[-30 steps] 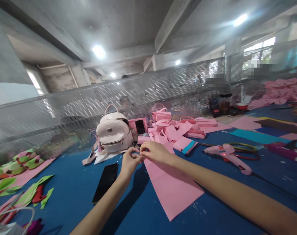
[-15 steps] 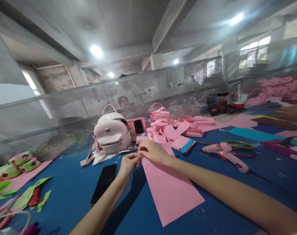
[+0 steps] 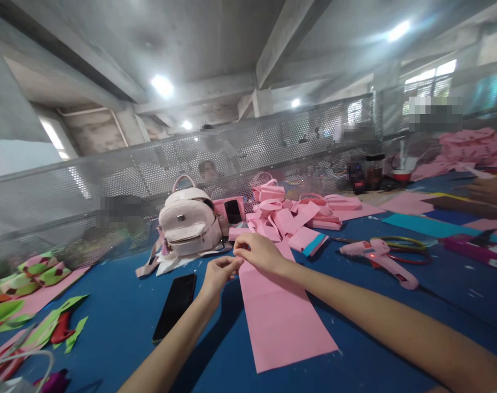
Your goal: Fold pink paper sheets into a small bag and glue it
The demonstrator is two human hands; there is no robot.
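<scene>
Head view: two hands, the left hand (image 3: 219,271) and right hand (image 3: 260,252), pinch together the far edge of one pink sheet (image 3: 281,316) lying on the blue table (image 3: 109,316). One black phone (image 3: 175,306), one pale backpack (image 3: 189,222) and one pink glue gun (image 3: 377,256) lie nearby.

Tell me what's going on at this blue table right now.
A person works a long pink sheet lying flat on the blue table. The left hand and right hand meet at the sheet's far end, fingertips pinching its edge. A black phone lies left of the sheet, a pink backpack behind it, and a pink glue gun to the right.
</scene>
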